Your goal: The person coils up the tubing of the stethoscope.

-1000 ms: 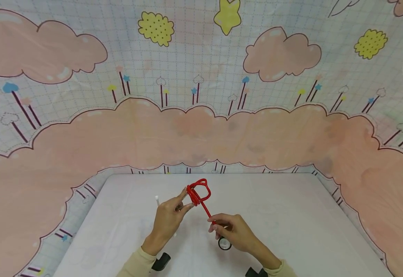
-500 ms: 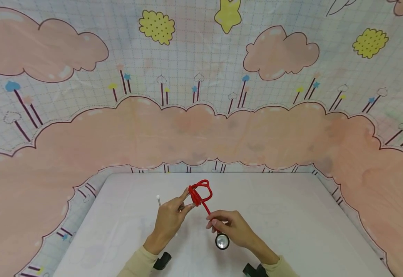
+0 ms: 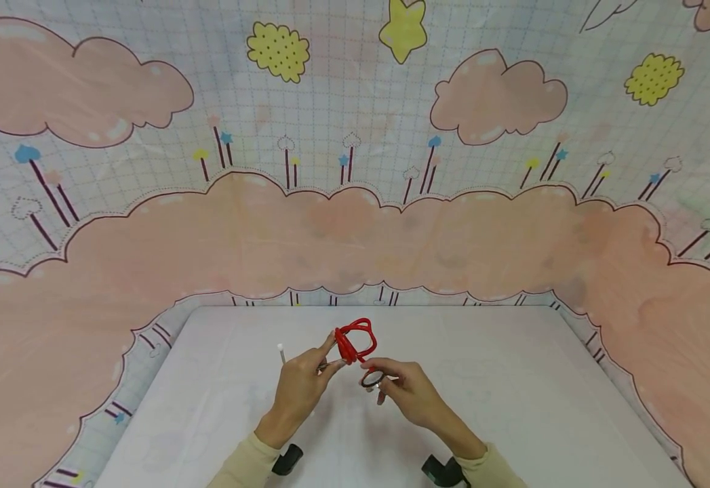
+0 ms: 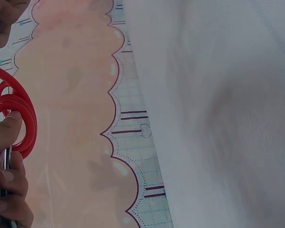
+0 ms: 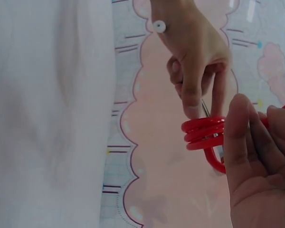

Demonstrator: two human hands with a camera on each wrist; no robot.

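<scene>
A stethoscope's red tubing [image 3: 345,347] is wound in several loops above the table in the head view. My left hand [image 3: 298,381] grips its metal tubes and the coil; in the left wrist view the thumb lies inside the red loops [image 4: 32,118]. One white ear tip [image 3: 281,347] sticks out behind that hand. Close by on the right, my right hand [image 3: 412,393] pinches the tubing's end at the round chest piece [image 3: 372,379]. In the right wrist view the red coil [image 5: 204,130] hangs at the left fingertips, and the right fingers hide the chest piece.
Below the hands spreads a white table [image 3: 513,379]. Behind it hangs a patterned backdrop [image 3: 391,237] with pink clouds. A black device [image 3: 287,460] sits by the left wrist and another black device [image 3: 443,470] by the right.
My right hand has moved up and left toward the coil, bringing the chest piece with it. Less free tubing shows between the hands. The left hand has shifted only slightly.
</scene>
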